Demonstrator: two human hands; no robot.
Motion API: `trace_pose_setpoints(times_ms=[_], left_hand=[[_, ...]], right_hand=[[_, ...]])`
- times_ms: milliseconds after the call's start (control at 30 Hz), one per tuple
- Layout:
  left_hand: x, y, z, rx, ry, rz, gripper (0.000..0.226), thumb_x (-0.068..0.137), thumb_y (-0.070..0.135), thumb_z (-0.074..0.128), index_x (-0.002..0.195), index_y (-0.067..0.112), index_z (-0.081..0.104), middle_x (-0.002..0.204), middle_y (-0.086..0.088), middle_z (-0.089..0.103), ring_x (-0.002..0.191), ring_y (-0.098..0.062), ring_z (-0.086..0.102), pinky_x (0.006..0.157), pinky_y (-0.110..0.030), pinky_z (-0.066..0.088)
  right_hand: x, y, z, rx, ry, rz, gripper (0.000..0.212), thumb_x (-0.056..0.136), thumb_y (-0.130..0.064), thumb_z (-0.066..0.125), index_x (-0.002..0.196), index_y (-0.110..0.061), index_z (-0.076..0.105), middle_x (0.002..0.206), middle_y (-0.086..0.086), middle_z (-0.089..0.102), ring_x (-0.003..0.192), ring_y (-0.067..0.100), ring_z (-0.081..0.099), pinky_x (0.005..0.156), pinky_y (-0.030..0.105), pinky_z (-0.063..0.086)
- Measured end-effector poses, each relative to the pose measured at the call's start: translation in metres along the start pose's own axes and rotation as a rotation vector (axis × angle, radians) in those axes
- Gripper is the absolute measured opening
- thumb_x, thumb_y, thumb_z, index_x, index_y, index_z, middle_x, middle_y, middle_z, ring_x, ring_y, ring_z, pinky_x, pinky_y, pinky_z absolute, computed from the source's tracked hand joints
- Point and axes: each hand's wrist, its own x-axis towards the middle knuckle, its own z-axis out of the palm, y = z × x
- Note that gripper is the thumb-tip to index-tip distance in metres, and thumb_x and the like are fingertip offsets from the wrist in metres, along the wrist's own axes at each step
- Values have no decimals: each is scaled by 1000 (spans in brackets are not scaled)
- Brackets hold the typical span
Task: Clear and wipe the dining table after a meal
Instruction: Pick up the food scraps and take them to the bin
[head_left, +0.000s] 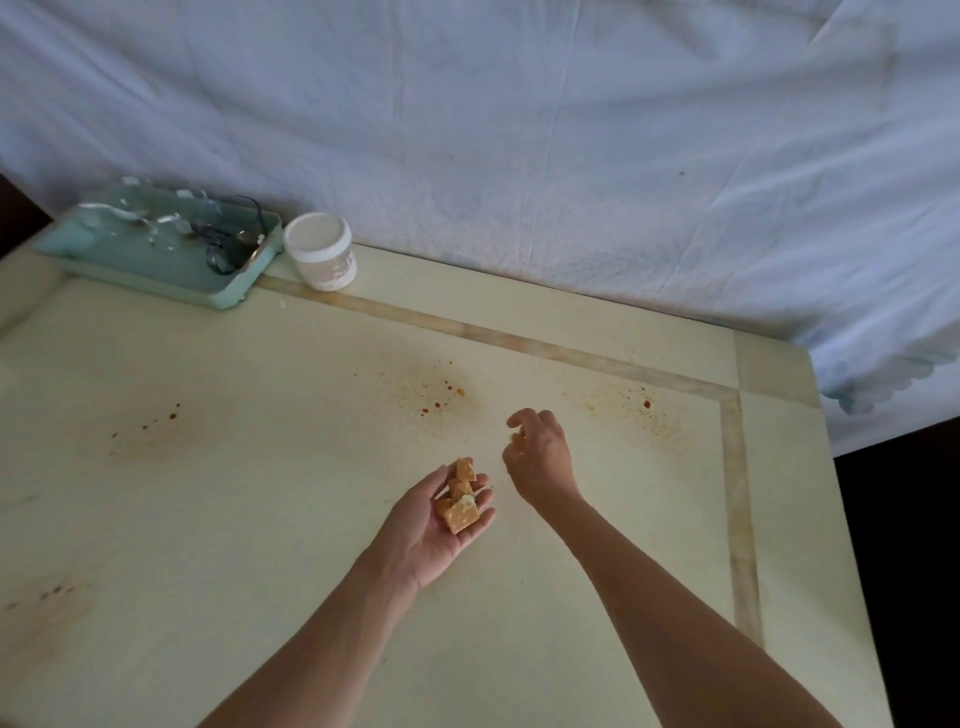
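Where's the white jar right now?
In the head view, the jar stands upper left, at the far edge of the table, just right of the tray.

Tray (156, 260), jar (320, 252) far-left only

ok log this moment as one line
phase: clearing | left hand: palm up, carrying food pieces | right hand: pinching a crumb | table: orange stains unwiped

Tray (156, 260) at table's (260, 519) far-left corner — jar (321, 251) just right of it.
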Motion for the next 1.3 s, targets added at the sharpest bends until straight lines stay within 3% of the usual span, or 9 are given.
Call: trace_pose_setpoints(times_ms=[100,233,300,400,533,700,867,1033,1300], left_hand=[[-11,-3,7,-32,-34,-11,31,98,26,42,108,6,63,97,-16,69,91,-27,65,82,-41,54],[-34,-12,12,84,-135,-6,13,86,18,54,93,9,62,80,-5,66,71,-15,67,62,-25,56],[-46,-18,11,97,-164,-12,17,93,18,47,94,9,62,82,-7,68,71,-17,69,57,-26,56],[-67,-27,3,54,-212,-40,23,96,20,44,97,8,64,92,-13,69,86,-24,66,70,-38,60],[-115,-47,-23,108,-234,-109,26,97,22,42,97,6,63,91,-15,70,91,-28,63,78,-43,57],[-164,-61,-71,181,-255,-150,27,98,24,41,101,8,62,93,-16,70,80,-27,68,74,-41,59],[-193,-79,-122,265,-203,-198,26,97,24,42,97,10,64,93,-13,68,74,-24,70,68,-38,60],[-226,-145,-120,380,-224,-297,27,97,24,41,94,11,65,86,-12,69,70,-23,69,67,-36,58],[-294,-292,-83,654,-355,-484,29,97,28,41,96,8,63,82,-15,70,78,-26,66,68,-38,58]], right_hand=[[-43,-32,-12,164,60,-208,23,85,-3,55,107,-8,59,101,2,55,86,16,58,77,26,54],[-106,-66,-26,178,-14,-282,23,82,-13,56,104,-14,60,103,-2,55,97,11,46,80,12,39],[-124,-67,-35,235,68,-174,22,83,-15,57,104,-16,62,104,-3,56,99,10,47,81,11,37],[-148,-61,-51,483,198,141,21,91,-11,52,109,-15,63,109,-2,59,102,15,56,84,21,45],[-217,-68,-59,908,162,471,23,96,-7,44,108,-14,62,108,3,62,103,17,56,90,29,45],[-304,-85,-50,1125,314,603,21,97,-6,41,106,-6,60,91,7,60,84,18,54,77,27,44],[-394,-89,-23,1209,415,726,22,98,-8,40,110,-3,59,89,8,58,81,18,54,77,27,44],[-454,-87,-13,1287,538,808,22,98,-8,40,99,-9,62,87,9,59,78,19,56,74,27,45],[-585,-41,-78,1426,893,875,19,96,-10,47,105,-6,64,94,14,63,89,23,58,84,31,48]])
